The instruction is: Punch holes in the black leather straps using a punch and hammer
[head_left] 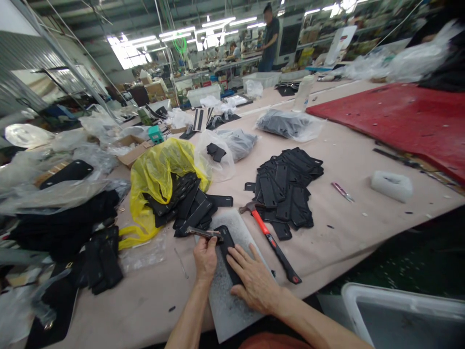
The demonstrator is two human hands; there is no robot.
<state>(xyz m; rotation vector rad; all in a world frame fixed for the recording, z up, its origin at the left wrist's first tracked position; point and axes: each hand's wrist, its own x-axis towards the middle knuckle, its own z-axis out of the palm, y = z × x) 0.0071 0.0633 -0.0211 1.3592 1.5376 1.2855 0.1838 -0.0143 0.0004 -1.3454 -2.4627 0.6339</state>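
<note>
My left hand (205,256) grips a dark, narrow bar-shaped tool (203,233) between thumb and fingers, with its end over the top of a black strap piece (225,237). My right hand (254,278) lies spread and flat, its fingers on that strap piece, which rests on a grey board (232,320). A claw hammer (271,237) with a red and black handle lies along the board's right side. Beyond it is a heap of similar black pieces (286,186). More black pieces (196,206) spill from a yellow plastic bag (156,169) ahead on the left.
A small pink cutter (342,192) and a translucent white block (391,185) lie to the right. Past them is a red sheet (403,123). A white bin (403,310) stands below the table at right. Plastic-wrapped bundles (288,125) lie farther back. Another person (269,39) stands in the background.
</note>
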